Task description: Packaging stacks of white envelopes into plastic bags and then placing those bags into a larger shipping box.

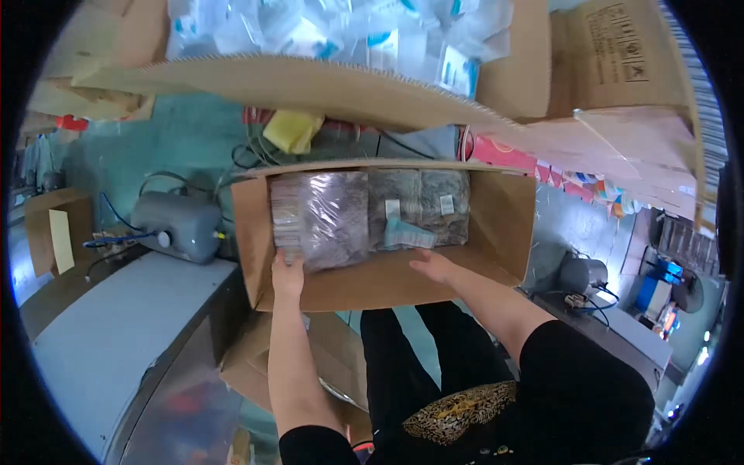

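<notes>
In front of me stands an open cardboard box [496, 273] with plastic-wrapped bundles in its far half. A shiny clear-wrapped bundle [335, 217] sits at the left, beside a stack of thin flat pieces [287, 208]. Further right are darker grey wrapped bundles [443, 190] with small white labels. A pale blue packet [408, 235] leans at their near side. My left hand [288, 275] reaches to the near end of the flat stack, fingers stretched and apart. My right hand [434, 266] hovers just nearer than the blue packet, fingers spread, holding nothing.
Beyond is a large carton [325, 74] of clear bags with blue-and-white labels. A grey air tank [177, 226] and a light-topped bench [132, 310] stand at left. Another cardboard box [333, 349] lies below by my legs. A yellow bag [292, 132] and cables lie behind the box.
</notes>
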Motion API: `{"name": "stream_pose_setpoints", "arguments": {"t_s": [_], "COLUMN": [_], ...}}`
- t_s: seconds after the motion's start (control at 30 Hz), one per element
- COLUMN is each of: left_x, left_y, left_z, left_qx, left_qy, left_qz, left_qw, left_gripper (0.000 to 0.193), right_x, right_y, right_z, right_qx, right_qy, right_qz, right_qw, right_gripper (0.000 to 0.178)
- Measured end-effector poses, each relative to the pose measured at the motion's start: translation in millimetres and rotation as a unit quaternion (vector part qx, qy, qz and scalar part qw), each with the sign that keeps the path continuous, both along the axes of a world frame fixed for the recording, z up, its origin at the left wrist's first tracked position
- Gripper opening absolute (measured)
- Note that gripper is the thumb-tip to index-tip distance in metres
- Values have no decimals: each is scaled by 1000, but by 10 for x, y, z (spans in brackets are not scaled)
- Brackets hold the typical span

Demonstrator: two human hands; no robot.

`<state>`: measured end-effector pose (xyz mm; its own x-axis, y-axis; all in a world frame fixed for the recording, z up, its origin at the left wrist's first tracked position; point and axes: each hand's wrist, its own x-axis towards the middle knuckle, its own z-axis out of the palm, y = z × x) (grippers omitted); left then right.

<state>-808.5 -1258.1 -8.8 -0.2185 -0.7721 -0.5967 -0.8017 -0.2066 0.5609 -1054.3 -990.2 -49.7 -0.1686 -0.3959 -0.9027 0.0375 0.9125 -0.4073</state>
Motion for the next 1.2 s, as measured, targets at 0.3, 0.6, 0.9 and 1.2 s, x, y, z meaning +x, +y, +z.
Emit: {"name": "stream_pose_setpoints", "arguments": {"t_s": [0.3, 0.6, 0.9, 1.2], "left_x": [-248, -140, -153, -201], "left_y": [1400, 1517, 1527, 1401], "left_z": [-59, -170, -171, -130], "left_qx": [-37, -184, -197, -108], "left_qy": [-136, -72, -53, -12], "left_qz": [-269, -248, -235, -237], "left_qw": [953, 949, 950, 966], "left_gripper": [46, 40, 37, 48], "right_x": [-347, 31, -107, -270], "right_y": [631, 389, -35, 71], "right_z": [-757, -1582, -2022, -1378], "right_qx": [129, 95, 108, -140], "right_qy": [92, 122, 178, 107], "right_qz": [278, 406, 524, 229], "right_qw": [947, 901, 826, 957], "right_gripper": [61, 50, 29, 36]}}
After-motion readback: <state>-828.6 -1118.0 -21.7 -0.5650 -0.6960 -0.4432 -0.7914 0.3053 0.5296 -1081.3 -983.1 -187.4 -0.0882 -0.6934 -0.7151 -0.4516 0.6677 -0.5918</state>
